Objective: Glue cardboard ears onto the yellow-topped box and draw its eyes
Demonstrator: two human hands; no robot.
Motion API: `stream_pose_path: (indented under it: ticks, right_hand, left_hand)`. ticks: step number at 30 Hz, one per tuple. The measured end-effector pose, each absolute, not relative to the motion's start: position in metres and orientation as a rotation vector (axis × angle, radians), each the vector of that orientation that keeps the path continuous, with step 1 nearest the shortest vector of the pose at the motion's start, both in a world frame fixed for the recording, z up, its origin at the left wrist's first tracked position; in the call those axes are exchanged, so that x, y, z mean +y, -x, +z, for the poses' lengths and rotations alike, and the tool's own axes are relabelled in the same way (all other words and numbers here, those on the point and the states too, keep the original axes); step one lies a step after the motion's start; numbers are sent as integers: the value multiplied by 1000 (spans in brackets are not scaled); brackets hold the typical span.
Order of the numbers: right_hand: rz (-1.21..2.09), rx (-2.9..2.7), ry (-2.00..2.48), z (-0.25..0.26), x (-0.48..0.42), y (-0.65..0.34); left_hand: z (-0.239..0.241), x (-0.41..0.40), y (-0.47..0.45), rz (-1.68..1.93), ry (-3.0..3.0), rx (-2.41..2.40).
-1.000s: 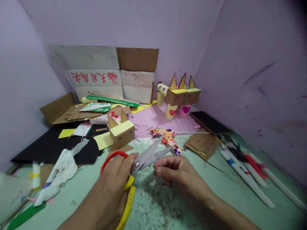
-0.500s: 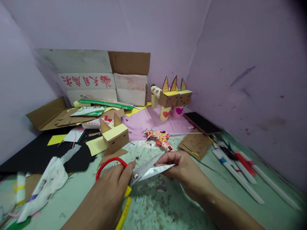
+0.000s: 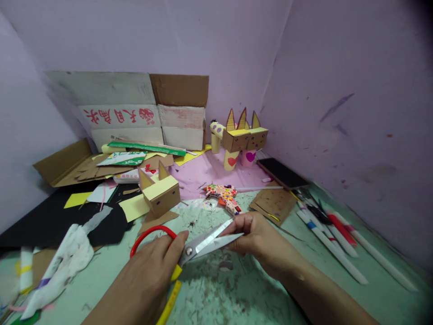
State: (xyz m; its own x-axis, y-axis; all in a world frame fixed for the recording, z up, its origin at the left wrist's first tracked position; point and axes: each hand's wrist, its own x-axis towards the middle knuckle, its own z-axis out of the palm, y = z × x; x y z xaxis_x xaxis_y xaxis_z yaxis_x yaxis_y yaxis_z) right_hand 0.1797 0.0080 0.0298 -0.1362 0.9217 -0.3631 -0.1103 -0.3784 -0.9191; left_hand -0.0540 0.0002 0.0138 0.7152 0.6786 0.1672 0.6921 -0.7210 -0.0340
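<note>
My left hand (image 3: 149,266) is wrapped round the red and yellow handles of a pair of scissors (image 3: 192,249). The blades point right and stand a little apart. At their tips my right hand (image 3: 253,239) is closed in a pinch, its fingertips by the blade ends; whatever lies between those fingers is hidden or too small to name. Just beyond the hands lies a glue gun (image 3: 225,194) with a flowery pattern. A cardboard box head (image 3: 162,196) with pointed ears and a pale yellow top sits to the left of it.
Two cardboard animal figures (image 3: 240,140) stand at the back. Flattened cardboard (image 3: 125,95) leans on the wall. A phone (image 3: 282,172) and several pens (image 3: 328,243) lie to the right, and black paper (image 3: 67,219) plus white crumpled material (image 3: 64,262) to the left.
The scissor blades have closed slightly, their tips now nearer each other. My right hand stays pinched by the tips. The whole view has shifted a little.
</note>
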Motion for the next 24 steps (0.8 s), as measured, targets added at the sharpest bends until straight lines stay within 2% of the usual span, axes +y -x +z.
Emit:
stream_pose_path:
  ticks: [9, 24]
  right_hand:
    - [1637, -972, 1301, 27, 7, -179]
    - [1645, -982, 1324, 27, 7, -179]
  left_hand:
    - [16, -5, 46, -266, 2769, -1234]
    - [11, 4, 57, -278, 2838, -1033]
